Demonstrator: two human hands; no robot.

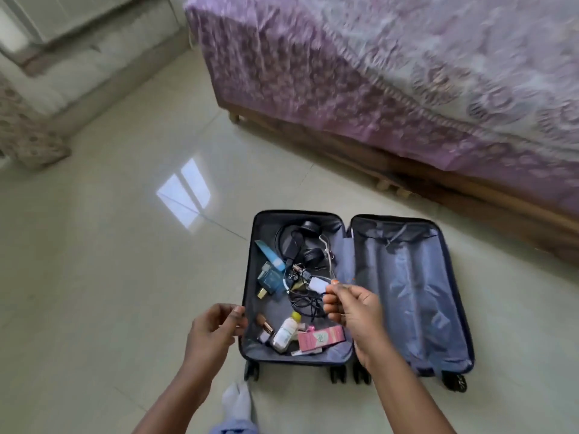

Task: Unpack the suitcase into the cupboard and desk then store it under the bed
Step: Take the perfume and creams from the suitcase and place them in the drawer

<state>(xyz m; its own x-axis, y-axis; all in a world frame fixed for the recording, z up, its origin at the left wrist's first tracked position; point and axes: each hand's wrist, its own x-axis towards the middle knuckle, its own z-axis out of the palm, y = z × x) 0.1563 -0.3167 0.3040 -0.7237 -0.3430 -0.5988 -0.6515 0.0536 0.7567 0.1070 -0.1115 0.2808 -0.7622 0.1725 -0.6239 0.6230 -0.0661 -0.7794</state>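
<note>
Dark navy hard-shell suitcase (407, 308) lies open flat on the pale glossy tile floor (109, 277), lower centre of frame, wheels toward the bottom edge. Its left half holds loose items; the right half shows only grey lining w/ a strap near the top.

Right hand (354, 308) hovers over the hinge area, centre-right, thumb & forefinger pinched on a small white charger plug (316, 283) w/ its white cable trailing up and left. Left hand (216, 327) sits at lower centre-left, just beside the suitcase's left rim, fingers curled loosely inward, holding nothing I can see; can't tell if it touches the rim.

In the left half: black over-ear headphones (300, 242) & tangled black cables (305, 303) toward the top and middle; a light-blue tube (271, 256) and a dark teal square perfume bottle (271, 281) along the left side; a white bottle w/ yellow cap (286, 333) and a pink flat box (319, 338) near the bottom.

Wooden bed w/ purple patterned bedspread (360, 89) fills the upper right, blurred. A white-socked foot (236, 402) shows at bottom centre.
</note>
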